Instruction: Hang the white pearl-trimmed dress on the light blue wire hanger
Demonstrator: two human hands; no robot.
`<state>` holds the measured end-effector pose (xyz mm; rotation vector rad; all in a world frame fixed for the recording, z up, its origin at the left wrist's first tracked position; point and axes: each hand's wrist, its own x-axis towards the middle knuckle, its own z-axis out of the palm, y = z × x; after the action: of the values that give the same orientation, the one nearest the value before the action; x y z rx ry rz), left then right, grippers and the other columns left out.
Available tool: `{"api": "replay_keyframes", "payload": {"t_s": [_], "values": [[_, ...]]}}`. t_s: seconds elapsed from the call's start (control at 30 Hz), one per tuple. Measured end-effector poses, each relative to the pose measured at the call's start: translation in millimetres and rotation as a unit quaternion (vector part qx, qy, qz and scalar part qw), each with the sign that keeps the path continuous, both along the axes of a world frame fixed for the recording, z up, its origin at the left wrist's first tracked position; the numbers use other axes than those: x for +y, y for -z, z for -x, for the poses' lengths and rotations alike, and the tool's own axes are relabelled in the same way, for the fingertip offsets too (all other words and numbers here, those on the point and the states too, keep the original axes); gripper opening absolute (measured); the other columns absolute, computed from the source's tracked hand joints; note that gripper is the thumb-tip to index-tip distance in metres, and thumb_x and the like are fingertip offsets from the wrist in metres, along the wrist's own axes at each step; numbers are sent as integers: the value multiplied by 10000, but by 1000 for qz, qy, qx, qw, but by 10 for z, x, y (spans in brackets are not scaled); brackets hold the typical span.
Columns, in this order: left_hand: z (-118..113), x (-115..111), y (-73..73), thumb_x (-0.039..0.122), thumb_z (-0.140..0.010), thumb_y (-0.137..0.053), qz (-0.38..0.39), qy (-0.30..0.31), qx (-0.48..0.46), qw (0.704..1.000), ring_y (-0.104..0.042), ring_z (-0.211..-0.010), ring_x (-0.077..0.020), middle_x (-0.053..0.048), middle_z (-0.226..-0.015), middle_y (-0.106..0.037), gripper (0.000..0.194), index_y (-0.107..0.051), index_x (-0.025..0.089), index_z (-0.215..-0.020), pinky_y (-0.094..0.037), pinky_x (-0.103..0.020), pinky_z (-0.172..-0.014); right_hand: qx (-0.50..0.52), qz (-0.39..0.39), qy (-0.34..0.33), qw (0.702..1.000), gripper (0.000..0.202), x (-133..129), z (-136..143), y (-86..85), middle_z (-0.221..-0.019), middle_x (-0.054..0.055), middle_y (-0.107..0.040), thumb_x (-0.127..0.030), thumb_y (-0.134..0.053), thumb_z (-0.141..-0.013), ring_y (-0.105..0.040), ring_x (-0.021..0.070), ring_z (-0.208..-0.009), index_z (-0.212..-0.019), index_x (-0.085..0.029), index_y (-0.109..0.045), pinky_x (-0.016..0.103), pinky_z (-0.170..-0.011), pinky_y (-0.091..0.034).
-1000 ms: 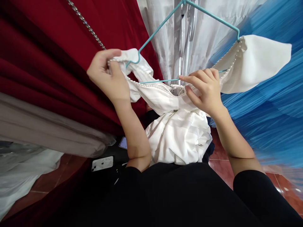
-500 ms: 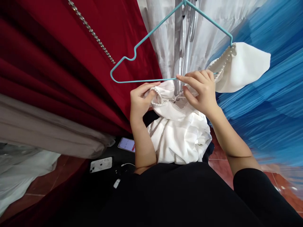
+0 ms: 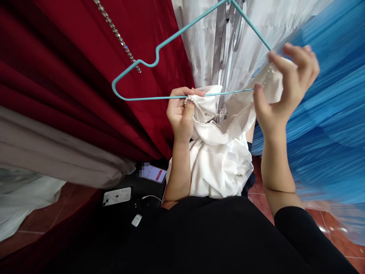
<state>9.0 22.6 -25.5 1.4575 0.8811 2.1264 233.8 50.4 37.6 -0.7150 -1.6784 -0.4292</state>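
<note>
A white dress (image 3: 219,167) with pearl-trimmed edges is bunched in my lap, its upper part raised toward a light blue hanger (image 3: 148,98). My left hand (image 3: 180,112) pinches the pearl-edged fabric on the left, with its fingers by the hanger's lower bar. At the hanger's right end, the dress's other white shoulder piece (image 3: 275,82) hangs over it. My right hand (image 3: 291,82) is there, thumb and fingers spread apart around the hanger's corner. Its index fingertip is at the sloping arm and its thumb near the lower bar. Part of that shoulder piece is hidden behind this hand.
Red fabric (image 3: 159,125) hangs on the left and blue tulle (image 3: 327,125) on the right. White cloth (image 3: 196,45) and a metal stand (image 3: 226,49) are behind the hanger. Two phones, one white (image 3: 116,196) and one with a lit screen (image 3: 154,173), lie on a black surface at lower left.
My right hand has moved right and up from the middle of the lower bar to the hanger's right end, its fingers spreading. The hanger has shifted left and tilted. My left hand has moved slightly right.
</note>
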Motion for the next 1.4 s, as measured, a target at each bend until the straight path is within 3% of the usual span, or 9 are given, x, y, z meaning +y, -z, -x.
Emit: {"api": "replay_keyframes", "payload": {"t_s": [0.17,0.4,0.57,0.83,0.93,1.0,1.1,1.23,1.4], "values": [[-26,-47,-33,640,-980,-587,1,10,-10,1000,-706,-1253,-273,-38,-1026,-695,379,-538,276,-1077,-502,-510,-1203,32,51,9,998,320,323,-252,38,-1154,106,-704,-329,-683,-919,-627,269,-1121,-1237,-297,-672,432,-944,-510],[45,-66,-46,610,-976,-611,2,1,-5,1000,-714,-1230,-281,-40,-1003,-694,367,-535,265,-1074,-521,-517,-1177,64,20,4,998,285,533,-272,-73,-847,19,-726,-51,-622,-785,-629,175,-785,-922,-276,-733,340,-717,-489],[124,11,14,589,-967,-639,-12,26,-12,1000,-717,-1226,-271,-38,-1020,-705,358,-535,267,-1085,-511,-505,-1185,135,75,22,988,294,529,-466,-232,-721,-14,-720,-83,-573,-812,-595,174,-614,-796,-310,-759,350,-572,-425],[196,123,116,624,-955,-644,-9,49,0,999,-711,-1239,-260,-54,-1079,-716,396,-564,270,-1113,-467,-503,-1241,182,170,5,968,127,541,-876,372,-648,5,-714,-324,-693,-818,-536,135,-525,-715,-308,-766,353,-496,-356],[153,151,139,637,-961,-629,-7,33,8,999,-700,-1264,-266,-57,-1095,-712,407,-572,269,-1127,-457,-512,-1250,92,203,-21,975,179,176,-724,567,-656,-12,-705,-205,-610,-779,-531,122,-528,-760,-282,-770,335,-512,-389],[119,156,139,646,-975,-600,1,2,19,1000,-700,-1265,-267,-61,-1102,-714,414,-578,267,-1140,-471,-508,-1238,39,134,-67,988,206,-62,-542,601,-742,-9,-715,-165,-583,-774,-640,151,-650,-798,-271,-757,351,-609,-501],[76,134,109,656,-981,-582,9,-15,29,999,-692,-1283,-270,-63,-1099,-719,424,-578,268,-1153,-481,-498,-1227,8,64,-104,992,200,-229,-230,527,-1037,36,-717,-269,-610,-866,-717,212,-926,-980,-303,-770,405,-735,-602],[27,50,46,653,-981,-579,5,13,16,1000,-718,-1226,-265,-45,-1052,-725,416,-562,276,-1154,-499,-498,-1198,-32,156,-97,982,376,-206,135,362,-1326,61,-652,-379,-491,-986,-673,283,-1206,-1311,-346,-677,466,-837,-637],[-35,-60,56,690,-977,-551,38,17,41,998,-698,-1275,-280,-60,-1122,-723,454,-575,289,-1187,-529,-474,-1161,-27,190,-71,979,332,-212,322,354,-1065,23,-699,-354,-435,-1053,-723,216,-1054,-1234,-317,-711,431,-895,-638]]}}
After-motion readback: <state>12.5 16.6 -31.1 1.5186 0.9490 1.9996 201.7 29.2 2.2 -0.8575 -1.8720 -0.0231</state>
